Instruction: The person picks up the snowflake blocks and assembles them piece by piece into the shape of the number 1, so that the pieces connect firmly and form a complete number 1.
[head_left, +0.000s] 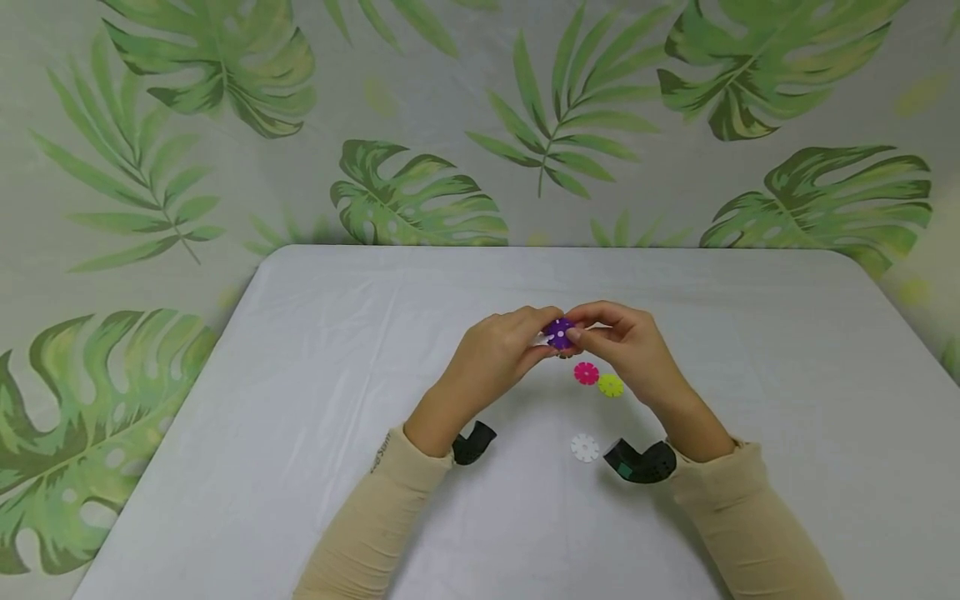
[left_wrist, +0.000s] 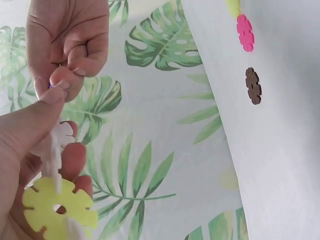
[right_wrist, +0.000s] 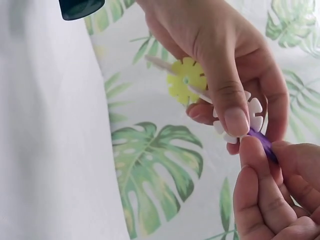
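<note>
Both hands meet in the air above the table's middle in the head view. My left hand (head_left: 495, 354) grips a small chain of notched plastic discs: a white disc (right_wrist: 256, 114) between thumb and fingers, and a yellow disc (left_wrist: 37, 202) joined on by more white pieces set edge-on. My right hand (head_left: 628, 343) pinches a purple notched disc (head_left: 559, 334) between thumb and fingertips. In the right wrist view the purple disc stands edge-on right at the white disc, beside the left thumb. Fingers hide the spot where the two discs meet.
On the white-covered table (head_left: 315, 375) lie a pink disc (head_left: 587, 373), a yellow disc (head_left: 611, 386) and a white disc (head_left: 584, 448). A brown disc (left_wrist: 253, 86) lies near the pink one. Black wrist devices (head_left: 642, 462) jut from both sleeves. Leaf-patterned cloth (head_left: 405, 200) surrounds the table.
</note>
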